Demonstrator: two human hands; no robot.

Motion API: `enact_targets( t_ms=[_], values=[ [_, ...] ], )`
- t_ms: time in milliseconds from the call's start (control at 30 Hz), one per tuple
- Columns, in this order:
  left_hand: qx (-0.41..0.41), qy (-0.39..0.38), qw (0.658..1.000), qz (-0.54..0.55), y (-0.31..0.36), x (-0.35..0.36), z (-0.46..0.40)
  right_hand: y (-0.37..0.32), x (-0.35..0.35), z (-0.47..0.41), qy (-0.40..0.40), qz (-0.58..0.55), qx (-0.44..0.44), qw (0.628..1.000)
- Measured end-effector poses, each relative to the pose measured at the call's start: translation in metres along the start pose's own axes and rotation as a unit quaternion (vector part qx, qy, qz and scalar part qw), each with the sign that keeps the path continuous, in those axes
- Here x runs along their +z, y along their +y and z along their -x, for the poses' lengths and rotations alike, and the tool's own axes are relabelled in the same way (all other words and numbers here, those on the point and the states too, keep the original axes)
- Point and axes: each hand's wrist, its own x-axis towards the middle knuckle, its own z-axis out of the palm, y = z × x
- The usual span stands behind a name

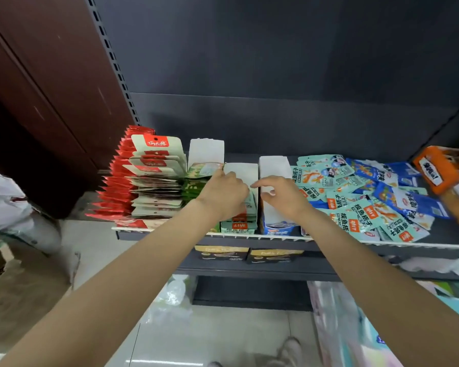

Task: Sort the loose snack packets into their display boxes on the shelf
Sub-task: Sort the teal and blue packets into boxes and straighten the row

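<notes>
Three display boxes stand side by side at the shelf's front: a green box (206, 152), a teal box (240, 170) and a blue box (273, 165), each with a white back flap raised. My left hand (223, 192) is curled over the row of teal packets (240, 223) standing in the teal box, its fingertips at the box's back left corner. My right hand (278, 193) hovers over the blue box, fingers apart, holding nothing. To the right, a loose pile of teal and blue snack packets (355, 197) lies flat on the shelf.
Red packets (117, 181) and cream hang-tab packets (157, 178) are stacked at the shelf's left end. An orange box (435, 168) sits at the far right. The shelf's white front rail (276, 237) runs below my wrists. Lower shelves hold more goods.
</notes>
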Motion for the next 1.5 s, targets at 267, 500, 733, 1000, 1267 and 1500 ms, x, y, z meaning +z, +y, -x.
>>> enact_targets(
  t_ms=[267, 500, 733, 1000, 1267, 1500],
  values=[
    [-0.046, 0.123, 0.93, 0.342, 0.052, -0.022, -0.045, 0.063, -0.042, 0.025, 0.111, -0.105, 0.101, 0.983],
    [-0.065, 0.004, 0.893, 0.445, 0.121, -0.014, -0.151, 0.148, -0.078, 0.02, 0.091, 0.035, 0.168, 0.981],
    [-0.172, -0.135, 0.877, 0.428, 0.15, 0.025, -0.217, 0.202, -0.095, -0.028, -0.055, 0.112, 0.153, 0.98],
    [-0.228, -0.11, 0.834, 0.49, 0.161, 0.033, -0.231, 0.236, -0.088, -0.069, -0.029, 0.045, 0.151, 0.987],
    [-0.337, 0.073, 0.777, 0.528, 0.154, -0.006, -0.224, 0.224, -0.109, -0.045, 0.036, -0.336, 0.201, 0.92],
    [-0.337, 0.143, 0.739, 0.566, 0.112, -0.051, -0.182, 0.173, -0.124, 0.0, 0.006, -0.436, 0.092, 0.895]
  ],
)
